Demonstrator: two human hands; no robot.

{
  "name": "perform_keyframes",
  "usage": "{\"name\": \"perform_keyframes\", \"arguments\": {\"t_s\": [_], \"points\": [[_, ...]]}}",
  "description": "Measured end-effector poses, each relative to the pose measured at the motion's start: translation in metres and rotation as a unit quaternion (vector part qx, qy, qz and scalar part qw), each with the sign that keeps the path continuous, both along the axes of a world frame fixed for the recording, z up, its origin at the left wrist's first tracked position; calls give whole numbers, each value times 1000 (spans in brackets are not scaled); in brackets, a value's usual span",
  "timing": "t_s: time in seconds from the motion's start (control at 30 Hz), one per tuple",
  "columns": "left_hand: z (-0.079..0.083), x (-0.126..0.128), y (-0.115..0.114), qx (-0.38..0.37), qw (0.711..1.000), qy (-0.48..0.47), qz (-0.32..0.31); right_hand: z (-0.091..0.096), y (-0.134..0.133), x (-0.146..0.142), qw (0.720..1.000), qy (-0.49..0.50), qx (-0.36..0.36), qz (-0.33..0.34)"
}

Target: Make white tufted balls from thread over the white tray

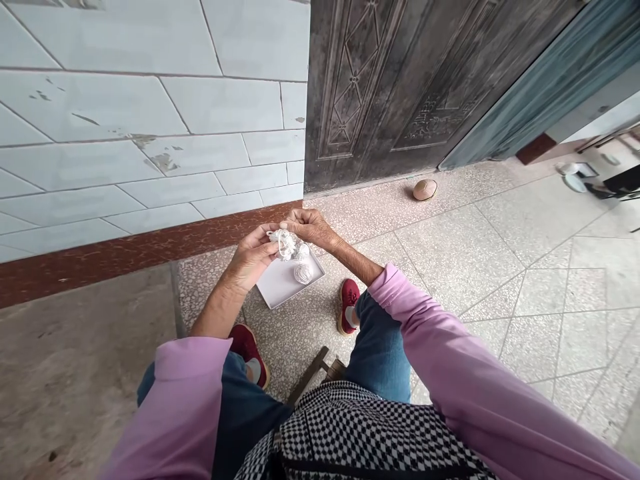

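My left hand (253, 257) and my right hand (309, 225) are raised together in front of me, both closed on a small white crumpled bundle (285, 243) of string or thin material. It sits between my fingertips. Just below lies a white flat tray (277, 283) on the floor, with two small white coils (303, 271) on it. My arms wear pink sleeves, and I am seated with blue trousers and red shoes (349, 303).
A pale tiled wall (150, 120) with a red-brown base strip stands at left. A dark embossed metal door (400, 87) is ahead. A small round tan object (425, 189) lies by the door. Terrazzo floor stretches right, with objects at the far right edge.
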State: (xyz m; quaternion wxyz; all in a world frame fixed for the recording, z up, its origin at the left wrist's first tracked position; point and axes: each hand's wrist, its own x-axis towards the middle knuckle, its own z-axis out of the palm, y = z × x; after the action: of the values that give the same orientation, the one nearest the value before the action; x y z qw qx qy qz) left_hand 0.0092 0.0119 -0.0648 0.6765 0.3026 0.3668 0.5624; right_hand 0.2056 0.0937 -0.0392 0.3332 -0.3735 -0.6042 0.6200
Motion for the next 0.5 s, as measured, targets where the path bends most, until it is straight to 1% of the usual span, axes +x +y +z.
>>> {"name": "perform_keyframes", "arguments": {"t_s": [0.13, 0.27, 0.4, 0.5], "points": [[5, -1, 5, 4, 1000, 17, 17, -7, 6, -4, 999, 43, 10, -22], [10, -11, 11, 18, 998, 53, 33, -16, 15, -8, 997, 62, 39, -26], [12, -18, 13, 29, 996, 72, 43, -25, 21, -12, 996, 35, 60, -48], [15, -20, 10, 25, 996, 78, 36, -27, 21, -17, 995, 0, 67, -74]]}}
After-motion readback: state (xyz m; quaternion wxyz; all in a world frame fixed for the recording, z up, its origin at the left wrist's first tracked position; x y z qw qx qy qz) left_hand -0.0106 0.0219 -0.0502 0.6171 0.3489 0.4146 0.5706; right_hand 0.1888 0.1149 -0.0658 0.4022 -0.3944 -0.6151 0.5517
